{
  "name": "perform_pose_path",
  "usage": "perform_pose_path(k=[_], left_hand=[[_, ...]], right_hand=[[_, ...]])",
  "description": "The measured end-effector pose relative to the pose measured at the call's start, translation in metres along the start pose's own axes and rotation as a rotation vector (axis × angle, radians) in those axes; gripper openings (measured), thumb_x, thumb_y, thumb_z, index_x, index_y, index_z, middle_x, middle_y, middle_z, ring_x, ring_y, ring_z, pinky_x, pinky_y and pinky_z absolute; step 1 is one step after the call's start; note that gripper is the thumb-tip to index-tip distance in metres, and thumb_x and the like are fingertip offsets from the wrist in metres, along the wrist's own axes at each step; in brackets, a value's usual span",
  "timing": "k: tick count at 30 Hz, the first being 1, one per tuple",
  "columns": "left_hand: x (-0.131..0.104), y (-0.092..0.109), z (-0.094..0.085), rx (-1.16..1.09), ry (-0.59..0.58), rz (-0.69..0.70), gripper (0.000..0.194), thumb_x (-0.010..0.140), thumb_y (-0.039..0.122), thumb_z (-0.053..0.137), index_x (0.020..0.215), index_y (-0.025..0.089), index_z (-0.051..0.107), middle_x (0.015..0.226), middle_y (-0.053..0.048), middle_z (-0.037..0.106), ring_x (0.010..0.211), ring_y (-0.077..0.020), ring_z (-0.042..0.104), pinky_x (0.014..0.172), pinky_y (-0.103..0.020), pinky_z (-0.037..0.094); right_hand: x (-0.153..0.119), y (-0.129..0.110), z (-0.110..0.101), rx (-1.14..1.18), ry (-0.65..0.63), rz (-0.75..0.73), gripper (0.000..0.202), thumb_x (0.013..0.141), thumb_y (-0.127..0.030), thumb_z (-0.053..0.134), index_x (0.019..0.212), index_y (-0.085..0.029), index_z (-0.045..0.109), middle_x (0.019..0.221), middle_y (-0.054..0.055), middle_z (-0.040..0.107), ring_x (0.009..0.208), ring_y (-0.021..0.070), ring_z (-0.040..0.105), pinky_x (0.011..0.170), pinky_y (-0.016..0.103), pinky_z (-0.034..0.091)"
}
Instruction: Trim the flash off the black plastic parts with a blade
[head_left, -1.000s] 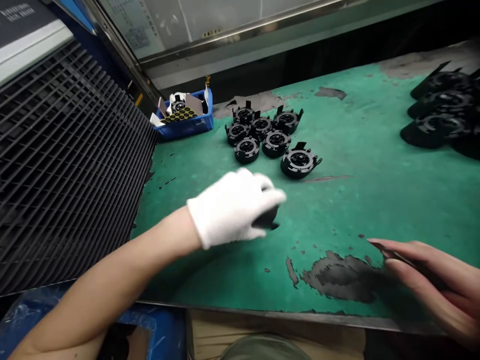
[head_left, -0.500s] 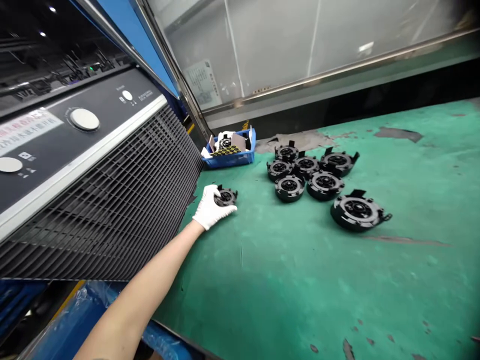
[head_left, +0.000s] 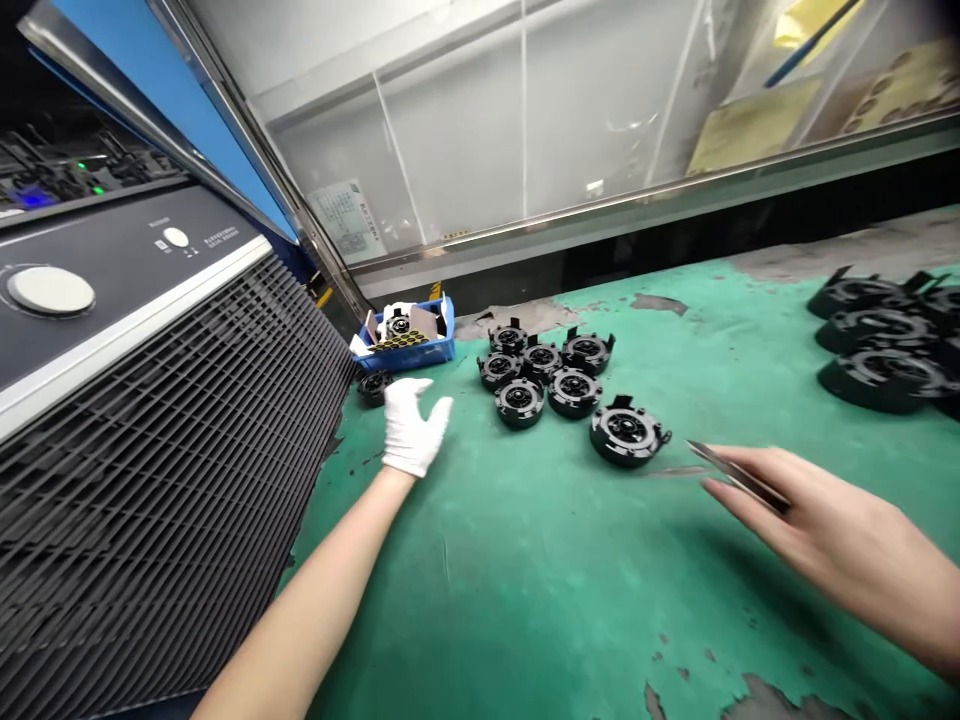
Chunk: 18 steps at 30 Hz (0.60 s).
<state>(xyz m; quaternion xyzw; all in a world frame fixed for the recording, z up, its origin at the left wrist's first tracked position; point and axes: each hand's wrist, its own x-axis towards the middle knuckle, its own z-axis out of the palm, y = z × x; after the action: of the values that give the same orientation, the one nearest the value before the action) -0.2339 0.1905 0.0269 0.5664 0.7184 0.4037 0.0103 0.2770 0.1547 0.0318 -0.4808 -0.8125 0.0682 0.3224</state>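
A: Your gloved left hand (head_left: 412, 432) is spread, holding nothing — the small black part (head_left: 373, 385) sits on the green mat (head_left: 540, 560) just beside your fingertips, near the machine grille (head_left: 165, 470).

B: And your right hand (head_left: 817, 525) pinches thin tweezers (head_left: 739, 477), tips toward the nearest part (head_left: 626, 433) of the cluster.

A: Bring those tips in low and steady — don't nudge its neighbours by the blue bin (head_left: 409, 345).
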Motion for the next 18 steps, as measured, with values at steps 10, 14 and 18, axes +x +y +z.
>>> perform_pose_path(k=[10,14,18], left_hand=[[-0.01,0.084,0.085,-0.109,-0.268,0.114,0.043,0.095,0.044,0.119,0.092,0.021,0.082,0.115,-0.011,0.076,0.126,-0.0365,0.079,0.12,-0.056,0.069],[-0.013,0.075,0.055,-0.158,-0.407,0.174,0.045,0.103,0.04,0.112,0.08,0.022,0.077,0.111,-0.01,0.079,0.119,-0.0333,0.083,0.112,-0.053,0.074],[-0.054,0.069,0.001,-0.241,-0.642,0.34,0.042,0.084,0.039,0.127,0.088,0.024,0.088,0.128,-0.011,0.089,0.13,-0.0337,0.089,0.117,-0.05,0.078]], right_hand=[[-0.015,-0.075,0.005,0.225,-0.073,-0.079,0.038,0.131,-0.059,0.064,0.15,-0.034,0.085,0.12,0.006,0.092,0.094,0.0252,0.092,0.075,0.031,0.071],[-0.067,-0.058,0.003,0.231,-0.134,-0.028,0.031,0.125,-0.055,0.07,0.151,-0.05,0.086,0.123,0.002,0.094,0.096,0.0327,0.095,0.074,0.038,0.079],[-0.102,-0.04,0.001,0.172,-0.175,0.083,0.041,0.122,-0.05,0.071,0.159,-0.062,0.082,0.124,0.001,0.093,0.101,0.0386,0.097,0.08,0.044,0.083]])
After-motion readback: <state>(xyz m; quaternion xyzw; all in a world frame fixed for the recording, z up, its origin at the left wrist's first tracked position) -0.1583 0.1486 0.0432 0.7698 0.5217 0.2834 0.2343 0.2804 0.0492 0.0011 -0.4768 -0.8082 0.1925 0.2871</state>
